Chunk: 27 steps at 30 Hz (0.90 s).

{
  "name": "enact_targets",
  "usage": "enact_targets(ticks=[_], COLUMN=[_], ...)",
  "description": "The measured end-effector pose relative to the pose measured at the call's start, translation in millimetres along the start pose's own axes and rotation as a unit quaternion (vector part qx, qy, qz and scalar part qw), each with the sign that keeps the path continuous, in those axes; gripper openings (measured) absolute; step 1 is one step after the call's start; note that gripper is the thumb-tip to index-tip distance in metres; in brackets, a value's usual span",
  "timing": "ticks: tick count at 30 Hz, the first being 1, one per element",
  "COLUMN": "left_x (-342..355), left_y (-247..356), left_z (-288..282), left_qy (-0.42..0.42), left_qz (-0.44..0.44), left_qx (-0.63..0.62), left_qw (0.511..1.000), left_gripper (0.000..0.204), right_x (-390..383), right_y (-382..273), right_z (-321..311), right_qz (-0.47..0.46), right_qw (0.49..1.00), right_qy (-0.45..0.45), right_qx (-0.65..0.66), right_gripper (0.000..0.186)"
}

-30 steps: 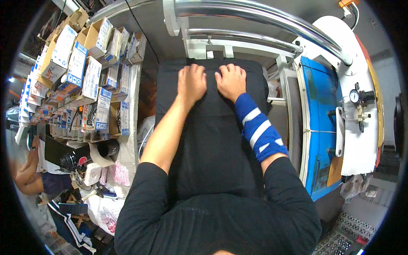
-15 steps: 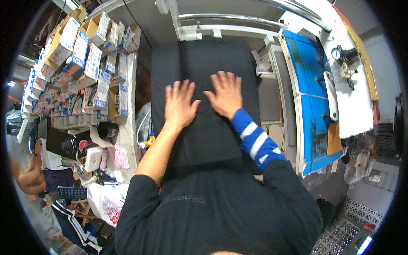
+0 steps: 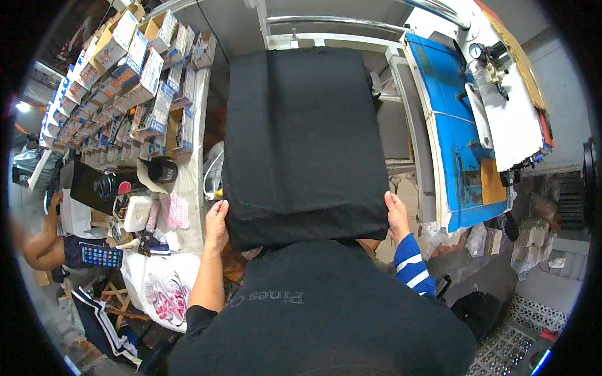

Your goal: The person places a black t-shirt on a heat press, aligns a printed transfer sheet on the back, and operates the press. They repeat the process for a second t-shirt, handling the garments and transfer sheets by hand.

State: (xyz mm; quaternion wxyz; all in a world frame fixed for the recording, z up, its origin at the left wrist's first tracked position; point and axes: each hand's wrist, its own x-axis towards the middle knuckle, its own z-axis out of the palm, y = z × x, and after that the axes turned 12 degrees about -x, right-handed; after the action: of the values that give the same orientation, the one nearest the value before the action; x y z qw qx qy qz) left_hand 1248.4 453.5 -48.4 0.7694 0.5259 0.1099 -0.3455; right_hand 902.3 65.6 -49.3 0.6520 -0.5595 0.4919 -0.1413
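Observation:
A black cloth lies spread over a flat rectangular platform in front of me, with a lengthwise crease left of its middle. Its near end hangs down over the platform's front edge in a fold. My left hand is closed on the cloth's left side at that near end, thumb on top. On the opposite side my right hand, in a blue sleeve with white stripes, pinches the cloth at about the same height. The fingertips underneath are hidden by the fabric.
Left stands a bench with stacked cardboard boxes, a cap and a white printed bag. A blue-covered frame and a pressure gauge are on the right. Metal rails cross the far side. Another person's arm shows far left.
Both hands have left their flat, spread position on top of the cloth. They moved toward me and outward, and now grip its two sides near the front edge.

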Motion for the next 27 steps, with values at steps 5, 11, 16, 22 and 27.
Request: enact_targets(ticks=[5, 11, 16, 22, 27], left_x=[-10, -16, -10, -14, -11], left_y=[13, -10, -26, -15, -19], left_z=[-32, -53, -67, -56, -58], left_qy=[-0.028, -0.061, 0.014, -0.074, -0.102], left_qz=[-0.109, -0.1, -0.087, -0.054, -0.073], left_qx=[0.054, -0.075, -0.067, -0.211, -0.215], left_qw=[0.992, 0.99, 0.994, 0.973, 0.968], left_gripper=[0.024, 0.034, 0.029, 0.032, 0.026], right_x=[0, -8, -5, -1, -3], right_y=[4, 9, 18, 26, 26], right_z=[-18, -20, -23, -23, -17], right_qz=[0.056, 0.027, 0.023, 0.015, 0.022], right_qw=[0.992, 0.983, 0.964, 0.974, 0.976], right_qy=[-0.004, -0.03, -0.103, -0.008, 0.04], right_qx=[0.115, 0.178, 0.244, 0.225, 0.212], right_gripper=[0.038, 0.028, 0.037, 0.027, 0.029])
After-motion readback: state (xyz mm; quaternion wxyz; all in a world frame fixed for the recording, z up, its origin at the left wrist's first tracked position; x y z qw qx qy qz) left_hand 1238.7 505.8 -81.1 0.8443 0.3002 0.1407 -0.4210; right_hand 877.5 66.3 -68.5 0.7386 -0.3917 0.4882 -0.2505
